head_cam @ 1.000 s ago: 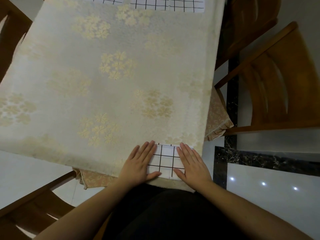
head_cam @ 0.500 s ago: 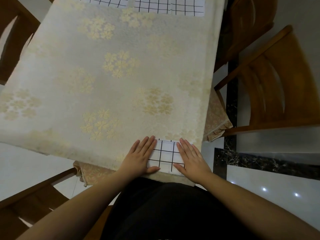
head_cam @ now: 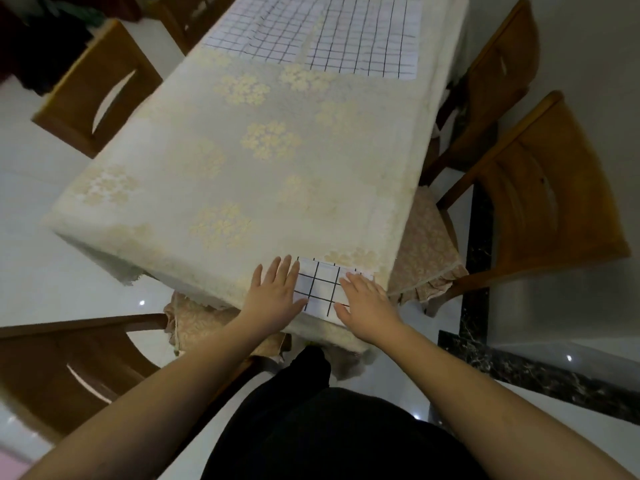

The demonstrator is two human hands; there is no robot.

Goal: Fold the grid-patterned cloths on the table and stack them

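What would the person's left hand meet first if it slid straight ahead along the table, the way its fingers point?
Bare tablecloth at first; the left hand points up the table, so the far unfolded grid cloth would probably come first, though the angle is uncertain.

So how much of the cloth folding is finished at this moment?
One folded cloth lies at the near table edge. In hand: the left hand and right hand press flat on it. Left: two unfolded grid cloths lie spread at the far end, one overlapping the other; no stack yet.

Small folded grid cloth [head_cam: 320, 287] at near edge; two unfolded cloths [head_cam: 360, 39] far.
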